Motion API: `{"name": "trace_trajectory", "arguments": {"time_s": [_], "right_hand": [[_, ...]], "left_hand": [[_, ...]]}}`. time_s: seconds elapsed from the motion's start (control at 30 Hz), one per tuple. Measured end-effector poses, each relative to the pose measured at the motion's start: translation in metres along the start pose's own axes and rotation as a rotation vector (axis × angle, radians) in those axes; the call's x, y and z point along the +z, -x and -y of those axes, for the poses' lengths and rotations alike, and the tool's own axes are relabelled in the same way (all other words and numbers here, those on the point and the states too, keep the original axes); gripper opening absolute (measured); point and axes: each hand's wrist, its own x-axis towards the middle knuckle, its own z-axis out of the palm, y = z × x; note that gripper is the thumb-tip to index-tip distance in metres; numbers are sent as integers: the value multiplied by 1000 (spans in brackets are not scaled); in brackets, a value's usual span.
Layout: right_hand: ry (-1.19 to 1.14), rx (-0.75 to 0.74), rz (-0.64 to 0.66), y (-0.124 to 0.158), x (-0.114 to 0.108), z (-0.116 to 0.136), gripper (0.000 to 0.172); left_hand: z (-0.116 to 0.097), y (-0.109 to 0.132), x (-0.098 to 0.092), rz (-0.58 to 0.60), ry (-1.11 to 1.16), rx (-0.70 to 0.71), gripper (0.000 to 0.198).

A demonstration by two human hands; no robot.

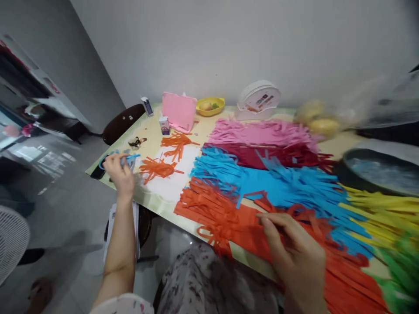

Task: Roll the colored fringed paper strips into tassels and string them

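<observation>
My left hand (120, 172) is over the table's left end, its fingers curled round a light-blue item that shows on both sides of them; blur hides its kind. A dark phone-like slab (97, 172) lies below it. Two orange fringed paper tassels (159, 168) rest to the right of that hand, on a white sheet (178, 183). My right hand (294, 257) is closed in a pinch at the tail of a red-orange paper tassel (222, 224). Beneath it lies fringed red-orange paper (347, 279). Blue fringed paper (262, 181) spreads just behind.
Dark red (271, 155), pink (262, 131), yellow (386, 213) and green (406, 257) fringed paper cover the right side. Along the back stand a pink tablet case (179, 111), small cartons (164, 125), a yellow bowl (211, 111) and a white holder (257, 113). A dark basin (360, 174) sits right.
</observation>
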Motion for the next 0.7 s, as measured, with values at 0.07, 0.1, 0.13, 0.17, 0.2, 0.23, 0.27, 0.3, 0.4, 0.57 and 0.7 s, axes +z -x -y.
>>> {"name": "trace_trajectory", "arguments": {"time_s": [0.07,0.1,0.13,0.17,0.2,0.23,0.27,0.3,0.4,0.57,0.7], "right_hand": [[8,-28,4,0,4,-1,11],[15,-39,9,-1,5,-1,10],[26,-44,14,-1,5,-1,10],[37,-45,15,-2,5,-1,10],[50,-44,16,-1,3,-1,11],[62,-43,16,-1,0,-2,11],[74,-42,18,0,-4,-4,12],[86,-39,19,0,-9,-6,13],[157,-24,49,-8,-30,-19,17],[354,50,-9,-51,-57,-51,27],[502,27,338,-79,-41,-76,25]], "left_hand": [[1,8,21,317,-51,99,23],[-3,17,35,481,-62,148,24],[-8,28,48,585,-62,183,23],[-13,39,61,655,-62,208,21],[-16,49,71,700,-66,226,19],[-18,58,79,721,-73,235,18],[-17,63,84,740,-86,241,17],[-16,66,85,753,-101,244,17],[-13,61,76,751,-134,250,17],[-74,45,63,558,98,406,19],[-174,68,83,842,531,635,23]]}}
